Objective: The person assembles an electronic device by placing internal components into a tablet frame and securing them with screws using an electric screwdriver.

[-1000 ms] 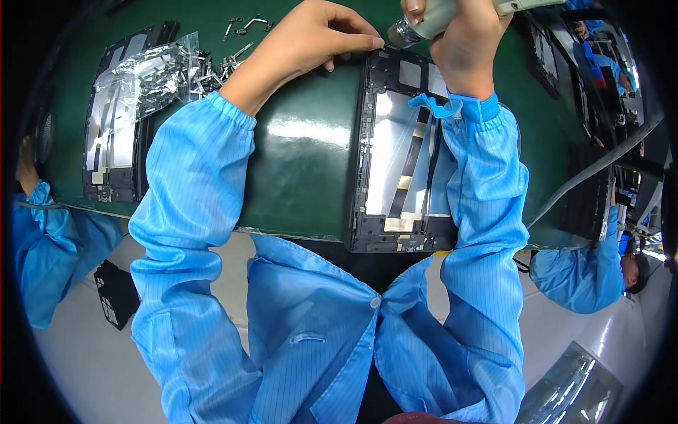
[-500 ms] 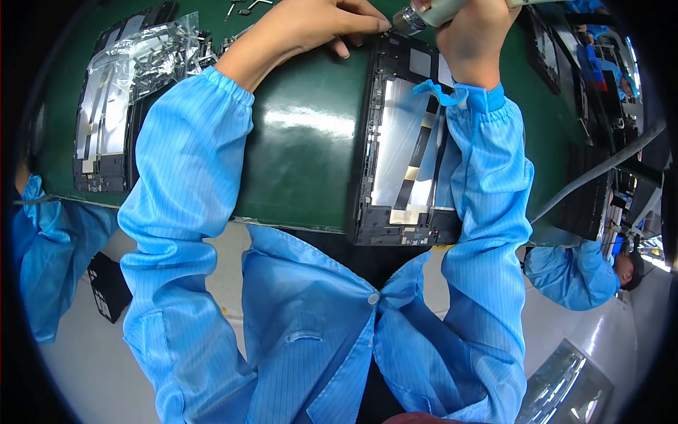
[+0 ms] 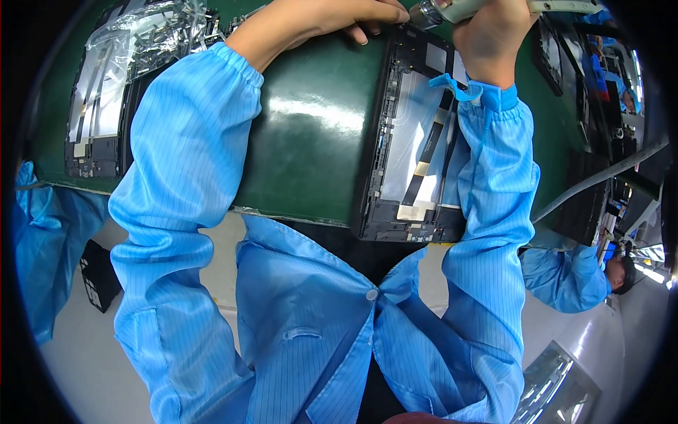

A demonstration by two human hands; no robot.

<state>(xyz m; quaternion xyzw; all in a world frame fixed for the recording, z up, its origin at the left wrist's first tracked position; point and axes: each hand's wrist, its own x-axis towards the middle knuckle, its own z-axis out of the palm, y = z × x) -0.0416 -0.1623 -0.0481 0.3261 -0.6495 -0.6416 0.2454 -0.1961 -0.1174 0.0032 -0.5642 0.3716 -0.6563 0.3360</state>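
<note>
In my right hand (image 3: 494, 42) is a pale power screwdriver (image 3: 462, 8) with a ribbed metal nose, its fingers wrapped round the body at the top edge of the view. My left hand (image 3: 332, 20) reaches across, fingertips drawn together right beside that nose; whatever they pinch is too small to make out. Below both hands lies an opened flat device (image 3: 385, 230), like a tablet chassis, with a black frame, silvery inner plate and a dark ribbon cable. My right sleeve covers part of its right side. The tool's tip is hidden at the device's far edge.
A similar opened device (image 3: 83, 150) lies at the left of the green table (image 3: 304, 162), under a clear plastic bag (image 3: 159, 42) of small metal parts. A grey cable (image 3: 600, 185) crosses at right. Co-workers in blue sit on both sides; a black box (image 3: 100, 275) stands on the floor.
The device and both hands sit slightly further right and the hands higher in the picture, as the whole view has shifted. Both hands keep the same grips.
</note>
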